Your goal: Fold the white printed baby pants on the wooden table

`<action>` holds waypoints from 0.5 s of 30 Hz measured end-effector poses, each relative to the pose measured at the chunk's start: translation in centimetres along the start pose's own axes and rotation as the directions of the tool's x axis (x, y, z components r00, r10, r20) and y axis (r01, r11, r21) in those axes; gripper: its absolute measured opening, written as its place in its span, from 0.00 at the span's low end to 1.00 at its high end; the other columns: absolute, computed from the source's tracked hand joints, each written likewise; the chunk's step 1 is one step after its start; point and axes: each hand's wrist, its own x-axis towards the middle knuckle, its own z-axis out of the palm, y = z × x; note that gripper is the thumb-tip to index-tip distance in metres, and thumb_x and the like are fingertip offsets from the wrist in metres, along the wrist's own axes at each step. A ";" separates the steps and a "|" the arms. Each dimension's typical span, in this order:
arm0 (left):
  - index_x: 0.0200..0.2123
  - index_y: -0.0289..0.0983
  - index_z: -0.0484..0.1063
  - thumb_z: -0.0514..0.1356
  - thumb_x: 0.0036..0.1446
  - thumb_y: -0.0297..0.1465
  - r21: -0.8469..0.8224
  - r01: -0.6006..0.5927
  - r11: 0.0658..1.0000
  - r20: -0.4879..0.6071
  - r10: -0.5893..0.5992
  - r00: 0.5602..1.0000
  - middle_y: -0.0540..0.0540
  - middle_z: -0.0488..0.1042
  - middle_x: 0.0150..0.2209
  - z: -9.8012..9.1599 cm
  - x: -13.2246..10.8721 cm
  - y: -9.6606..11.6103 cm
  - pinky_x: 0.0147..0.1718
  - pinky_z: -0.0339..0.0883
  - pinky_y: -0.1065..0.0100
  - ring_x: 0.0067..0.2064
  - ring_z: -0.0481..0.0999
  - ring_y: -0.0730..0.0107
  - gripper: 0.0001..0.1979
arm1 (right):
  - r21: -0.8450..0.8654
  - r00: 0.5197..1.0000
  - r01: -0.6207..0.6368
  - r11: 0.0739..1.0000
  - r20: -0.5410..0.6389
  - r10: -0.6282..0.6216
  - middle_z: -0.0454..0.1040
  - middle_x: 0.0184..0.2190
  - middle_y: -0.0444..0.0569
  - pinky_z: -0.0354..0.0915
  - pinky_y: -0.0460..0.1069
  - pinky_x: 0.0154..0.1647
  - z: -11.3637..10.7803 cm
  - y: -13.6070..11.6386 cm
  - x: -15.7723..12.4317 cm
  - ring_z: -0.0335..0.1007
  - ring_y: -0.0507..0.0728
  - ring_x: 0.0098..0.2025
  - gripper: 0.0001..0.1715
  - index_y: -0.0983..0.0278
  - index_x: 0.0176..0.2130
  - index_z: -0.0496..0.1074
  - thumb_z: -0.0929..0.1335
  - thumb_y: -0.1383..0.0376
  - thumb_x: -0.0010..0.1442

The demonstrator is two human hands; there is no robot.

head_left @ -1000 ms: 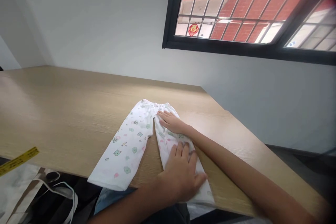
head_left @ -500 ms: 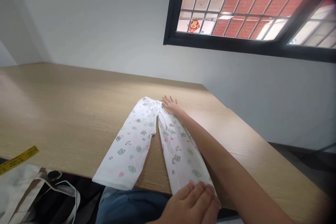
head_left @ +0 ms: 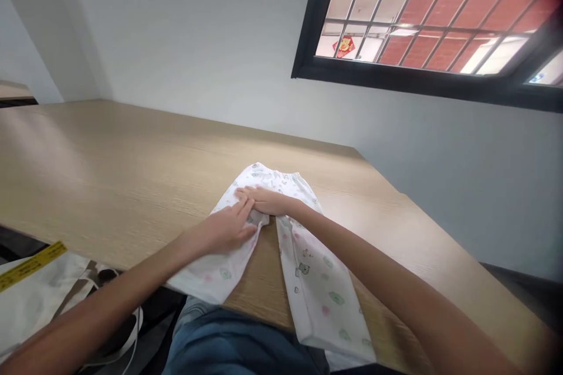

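Note:
White trousers printed with small green, pink and black figures lie spread on the wooden table, the elastic waist at the far end and both legs toward me. My left hand rests on the upper part of the left trouser leg, fingers stretched out. Reaching across from the right, my right hand lies flat just below the waist, its fingertips meeting those of my left hand. Neither hand grips the cloth. The hem of the right leg hangs a little over the near table edge.
The light wooden table runs to the wall, with its right edge slanting away. A barred window is up at the right. A white bag with a yellow strip is below the table edge at left.
My left hand has left the right leg's hem and moved up to the left leg. My right hand has slid left from the waist's right side. The view has shifted slightly left.

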 end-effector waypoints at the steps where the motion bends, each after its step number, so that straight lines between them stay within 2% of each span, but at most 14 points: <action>1: 0.61 0.30 0.47 0.41 0.62 0.42 0.059 -0.004 0.998 -0.023 0.006 1.000 0.34 0.48 0.62 1.2 -0.9 0.7 0.55 0.52 0.55 0.62 0.49 0.52 0.29 | -0.028 1.000 -0.016 0.999 -0.002 0.016 0.51 0.62 0.47 0.41 0.55 0.63 0.0 0.5 0.9 0.43 0.58 0.62 0.25 0.64 0.60 0.54 0.54 0.63 0.65; 3: 0.59 0.28 0.51 0.40 0.62 0.45 0.190 -0.007 0.982 -0.148 0.036 0.988 0.33 0.52 0.61 3.5 -3.8 2.6 0.56 0.50 0.54 0.62 0.49 0.51 0.31 | -0.069 0.997 -0.071 0.995 -0.031 0.069 0.48 0.62 0.52 0.39 0.59 0.62 0.0 1.8 2.6 0.39 0.60 0.63 0.27 0.69 0.61 0.51 0.53 0.65 0.64; 4: 0.59 0.26 0.50 0.40 0.62 0.46 0.256 -0.006 0.967 -0.251 0.073 0.965 0.32 0.54 0.60 4.5 -5.5 3.6 0.55 0.52 0.56 0.61 0.51 0.51 0.32 | -0.081 0.993 -0.104 0.991 -0.057 0.099 0.47 0.62 0.54 0.39 0.60 0.62 0.0 2.4 3.5 0.39 0.61 0.63 0.27 0.71 0.61 0.50 0.53 0.66 0.64; 5: 0.60 0.25 0.48 0.41 0.61 0.47 0.323 -0.014 0.946 -0.356 0.135 0.925 0.31 0.57 0.58 5.4 -7.2 4.5 0.53 0.55 0.58 0.60 0.55 0.51 0.34 | -0.088 0.988 -0.133 0.987 -0.086 0.125 0.47 0.62 0.56 0.39 0.61 0.61 0.0 3.0 4.2 0.39 0.62 0.63 0.28 0.72 0.61 0.50 0.53 0.65 0.64; 7: 0.60 0.26 0.47 0.43 0.62 0.42 0.451 -0.012 0.892 -0.480 0.254 0.839 0.33 0.66 0.53 6.3 -9.9 5.6 0.50 0.58 0.61 0.56 0.63 0.55 0.31 | -0.088 0.976 -0.178 0.980 -0.145 0.164 0.48 0.62 0.58 0.40 0.61 0.60 0.0 3.7 5.2 0.39 0.63 0.63 0.28 0.73 0.61 0.51 0.53 0.65 0.64; 8: 0.60 0.27 0.48 0.44 0.62 0.38 0.505 -0.006 0.863 -0.506 0.302 0.808 0.36 0.69 0.50 6.4 -10.8 5.8 0.49 0.58 0.63 0.53 0.67 0.57 0.28 | -0.081 0.970 -0.192 0.978 -0.170 0.176 0.48 0.62 0.57 0.41 0.60 0.60 0.0 3.9 5.5 0.40 0.63 0.63 0.27 0.72 0.60 0.52 0.53 0.64 0.64; 10: 0.56 0.31 0.56 0.44 0.63 0.34 0.569 -0.001 0.822 -0.516 0.358 0.778 0.40 0.74 0.45 5.8 -11.7 5.8 0.47 0.59 0.64 0.48 0.71 0.61 0.21 | -0.055 0.960 -0.206 0.977 -0.203 0.191 0.53 0.60 0.53 0.45 0.56 0.59 -0.3 3.9 5.6 0.45 0.61 0.62 0.25 0.67 0.58 0.57 0.55 0.63 0.64; 13: 0.48 0.32 0.65 0.44 0.62 0.43 0.536 -0.030 0.844 -0.511 0.353 0.784 0.40 0.75 0.42 3.9 -11.0 5.9 0.44 0.60 0.63 0.44 0.73 0.61 0.23 | 0.015 0.930 -0.274 0.962 -0.249 0.269 0.68 0.50 0.49 0.59 0.49 0.48 -1.4 4.2 4.5 0.64 0.58 0.50 0.20 0.62 0.48 0.68 0.55 0.60 0.63; 15: 0.47 0.32 0.66 0.48 0.59 0.44 0.428 0.007 0.904 -0.544 0.252 0.800 0.39 0.74 0.41 2.8 -9.7 6.9 0.43 0.60 0.62 0.42 0.73 0.60 0.23 | 0.069 0.874 -0.377 0.924 -0.304 0.379 0.73 0.40 0.50 0.63 0.47 0.39 -2.6 4.9 3.0 0.69 0.57 0.41 0.20 0.64 0.41 0.71 0.55 0.61 0.63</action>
